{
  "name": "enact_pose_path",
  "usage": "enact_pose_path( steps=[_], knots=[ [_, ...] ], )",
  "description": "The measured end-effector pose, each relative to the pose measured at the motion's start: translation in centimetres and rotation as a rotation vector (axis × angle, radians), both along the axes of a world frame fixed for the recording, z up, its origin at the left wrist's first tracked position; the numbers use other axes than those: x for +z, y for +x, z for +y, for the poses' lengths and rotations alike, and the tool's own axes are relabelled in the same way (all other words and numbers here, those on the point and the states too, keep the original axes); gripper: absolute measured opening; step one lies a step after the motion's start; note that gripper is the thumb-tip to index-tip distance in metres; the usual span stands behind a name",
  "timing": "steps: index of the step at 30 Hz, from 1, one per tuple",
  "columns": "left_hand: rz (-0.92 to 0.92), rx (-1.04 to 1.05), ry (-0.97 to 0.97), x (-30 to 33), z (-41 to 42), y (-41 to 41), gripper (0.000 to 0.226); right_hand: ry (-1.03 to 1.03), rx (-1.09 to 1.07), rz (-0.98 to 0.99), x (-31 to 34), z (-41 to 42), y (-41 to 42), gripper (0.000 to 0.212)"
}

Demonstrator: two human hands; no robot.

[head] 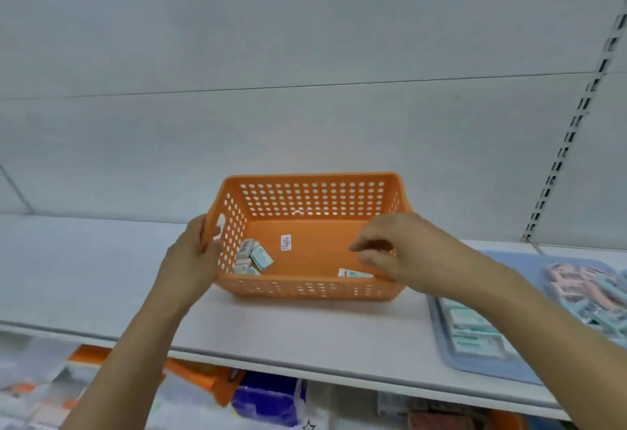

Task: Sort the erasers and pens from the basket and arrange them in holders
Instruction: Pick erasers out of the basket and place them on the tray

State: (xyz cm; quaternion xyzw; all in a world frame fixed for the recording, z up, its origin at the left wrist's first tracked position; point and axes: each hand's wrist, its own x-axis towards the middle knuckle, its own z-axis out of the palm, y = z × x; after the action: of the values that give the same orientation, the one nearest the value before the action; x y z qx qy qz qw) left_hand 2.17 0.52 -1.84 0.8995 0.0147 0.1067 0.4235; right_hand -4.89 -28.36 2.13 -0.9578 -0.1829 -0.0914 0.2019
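Basket (310,288), orange, perforated walls, on white shelf (101,280), roughly centre frame, tilted slightly with left end raised.

Left hand (190,260): gripping basket's left end wall at the handle cut-out, thumb over rim, fingers wrapped outside. Left grip: curled round the basket rim.

Inside basket, left near corner: cluster of small boxed erasers (251,258), white and teal wrappers, piled against the left wall. Exact count not readable.

Basket floor, centre: white barcode sticker (286,242), flat on the orange base.

Near wall, right of centre: single eraser (353,273) lying flat against the front wall, just below the right hand's fingers, apart from the cluster.

Right hand (393,253): reaching over the basket's right end into the interior, palm down. Fingers bent, fingertips (364,248) drawn together above the floor. Motion blur here; cannot tell whether anything is pinched between them.

Right of basket, same shelf: pale blue tray (481,361), partly hidden under the right forearm, holding rows of teal and white packaged items (471,324) and, further right, pink and blue ones. Tray apart from basket.

Far right: slotted shelving upright (576,120) on the white back panel.

Lower shelf under front edge: blurred packaged goods (268,399), orange and blue.
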Motion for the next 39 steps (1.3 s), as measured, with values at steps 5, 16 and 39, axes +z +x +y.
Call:
enact_pose_path(
  steps=[5, 16, 39],
  knots=[
    [-0.067, -0.003, -0.205, -1.9, 0.3, 0.1, 0.033, -0.412, -0.167, 0.45, -1.1, 2.6, 5.6, 0.029],
    [-0.117, 0.057, -0.284, -3.0, -0.4, -0.5, 0.036, -0.468, -0.172, 0.782, -2.3, 4.8, 7.5, 0.06],
    [-0.135, 0.13, -0.174, -2.4, -1.0, -1.3, 0.039, -0.378, -0.022, 0.586, -3.3, 4.4, 6.9, 0.023]
  ],
)
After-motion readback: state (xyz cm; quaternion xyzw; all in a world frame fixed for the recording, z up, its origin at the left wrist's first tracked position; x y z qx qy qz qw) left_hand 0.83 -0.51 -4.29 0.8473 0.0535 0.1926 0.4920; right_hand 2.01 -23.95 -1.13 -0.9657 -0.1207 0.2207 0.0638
